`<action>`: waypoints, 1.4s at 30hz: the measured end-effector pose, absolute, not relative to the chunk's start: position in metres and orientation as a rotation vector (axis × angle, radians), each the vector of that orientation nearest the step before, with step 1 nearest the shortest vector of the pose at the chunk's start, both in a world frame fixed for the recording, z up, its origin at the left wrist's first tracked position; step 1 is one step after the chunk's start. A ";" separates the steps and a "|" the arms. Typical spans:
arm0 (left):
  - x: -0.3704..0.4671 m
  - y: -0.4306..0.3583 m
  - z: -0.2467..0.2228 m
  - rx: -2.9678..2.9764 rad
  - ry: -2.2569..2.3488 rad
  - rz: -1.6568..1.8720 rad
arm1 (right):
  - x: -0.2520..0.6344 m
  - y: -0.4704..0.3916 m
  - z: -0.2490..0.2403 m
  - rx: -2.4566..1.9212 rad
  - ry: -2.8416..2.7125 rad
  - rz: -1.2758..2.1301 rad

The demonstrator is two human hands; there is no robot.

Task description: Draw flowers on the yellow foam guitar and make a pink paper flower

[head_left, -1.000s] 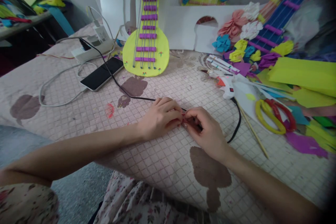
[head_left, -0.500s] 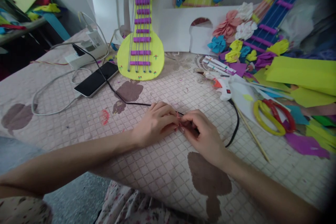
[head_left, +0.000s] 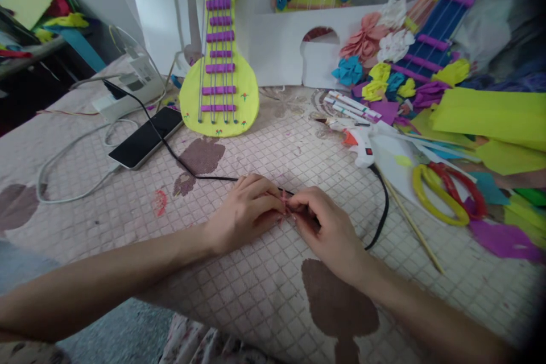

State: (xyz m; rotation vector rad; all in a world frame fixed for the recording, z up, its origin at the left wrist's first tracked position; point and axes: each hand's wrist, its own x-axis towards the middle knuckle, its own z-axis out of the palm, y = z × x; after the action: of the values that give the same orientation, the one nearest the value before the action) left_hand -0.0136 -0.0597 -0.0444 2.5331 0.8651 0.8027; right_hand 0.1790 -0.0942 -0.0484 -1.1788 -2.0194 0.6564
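Note:
Both my hands meet over the quilted cloth, fingertips nearly touching. My left hand (head_left: 246, 213) is closed in a pinch on one side of a small pinkish-red piece (head_left: 284, 200), which looks thin and crumpled. On its other side my right hand (head_left: 325, 230) pinches the same piece between thumb and forefinger. Fingers cover most of it, so its exact shape and material are unclear. A black cord (head_left: 215, 178) runs just behind the fingers. To the left, a small red patch of scraps (head_left: 160, 202) lies on the cloth.
A yellow paper guitar (head_left: 219, 79) stands at the back. Left of it lie a phone (head_left: 146, 137) and a power strip (head_left: 128, 94). To the right are a glue gun (head_left: 362, 147), scissors (head_left: 439, 193), a wooden stick (head_left: 416, 228), paper flowers (head_left: 367, 40) and coloured paper sheets (head_left: 490, 119).
The view has shifted a little, so the background sits further left. Both hands still pinch the small pinkish-red piece, with only slight finger movement.

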 end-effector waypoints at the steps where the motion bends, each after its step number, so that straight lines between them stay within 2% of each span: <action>1: -0.013 -0.060 -0.044 2.525 0.869 0.800 | 0.179 -0.094 -0.048 -1.181 -2.020 0.658; 42: -0.009 -0.054 -0.034 2.474 0.897 0.577 | 0.178 -0.093 -0.047 -1.271 -1.979 0.715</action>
State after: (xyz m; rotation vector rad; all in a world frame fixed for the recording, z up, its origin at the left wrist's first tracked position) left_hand -0.0091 -0.0538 -0.0339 2.4738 0.8969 0.5767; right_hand 0.1776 -0.0935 -0.0475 -1.2714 -1.9786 0.7146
